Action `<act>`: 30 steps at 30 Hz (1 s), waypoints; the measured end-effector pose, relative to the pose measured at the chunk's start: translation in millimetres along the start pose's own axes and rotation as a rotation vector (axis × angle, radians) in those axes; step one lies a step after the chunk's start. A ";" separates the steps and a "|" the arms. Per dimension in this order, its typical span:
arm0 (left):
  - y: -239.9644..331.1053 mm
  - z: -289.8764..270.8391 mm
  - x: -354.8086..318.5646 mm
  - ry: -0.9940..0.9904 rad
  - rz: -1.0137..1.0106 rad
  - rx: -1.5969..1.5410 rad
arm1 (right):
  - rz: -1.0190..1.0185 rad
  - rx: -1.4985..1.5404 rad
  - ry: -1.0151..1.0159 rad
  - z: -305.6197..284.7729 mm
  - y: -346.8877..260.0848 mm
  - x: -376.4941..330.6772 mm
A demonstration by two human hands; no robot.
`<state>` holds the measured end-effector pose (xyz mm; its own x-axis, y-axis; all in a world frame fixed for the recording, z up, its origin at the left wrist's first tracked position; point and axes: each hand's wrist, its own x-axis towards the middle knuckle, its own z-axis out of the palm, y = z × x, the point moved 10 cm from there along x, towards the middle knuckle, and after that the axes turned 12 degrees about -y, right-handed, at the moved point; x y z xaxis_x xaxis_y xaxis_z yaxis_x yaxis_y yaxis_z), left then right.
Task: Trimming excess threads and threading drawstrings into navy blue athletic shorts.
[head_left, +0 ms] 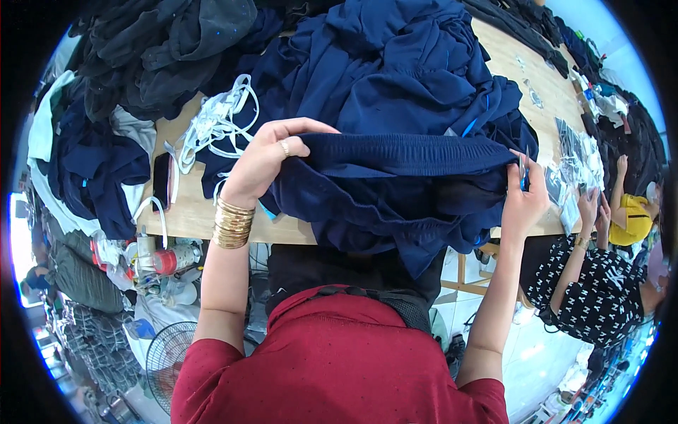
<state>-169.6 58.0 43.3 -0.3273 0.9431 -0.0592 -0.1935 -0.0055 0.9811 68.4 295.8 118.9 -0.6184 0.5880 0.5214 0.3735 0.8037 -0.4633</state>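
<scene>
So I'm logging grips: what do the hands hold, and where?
Both hold navy shorts by the ribbed waistband: left hand at its left end, right hand at its right.

The small blue tool (523,173) in the right hand (526,201) is too small to identify.

A dark phone (162,181) lies on the wooden desk (185,212) near its left edge, a slim black rectangle with a reddish rim, its screen dark and blank, just beside a tangle of white cords (215,124). Farther along the desk on the right, clear plastic packets (575,164) with dark and white contents lie in a loose heap near another person's hands. Two more small clear packets (533,92) lie on the bare wood beyond them.
</scene>
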 end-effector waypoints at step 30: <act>49.5 131.4 40.3 -0.049 0.412 1.055 | 0.165 0.618 -0.331 19.6 -39.9 -23.3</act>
<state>-70.8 139.5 113.8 -0.1445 0.9464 0.2889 0.8049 -0.0574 0.5906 54.4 248.2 111.1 -0.8013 0.5597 0.2110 0.0804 0.4503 -0.8892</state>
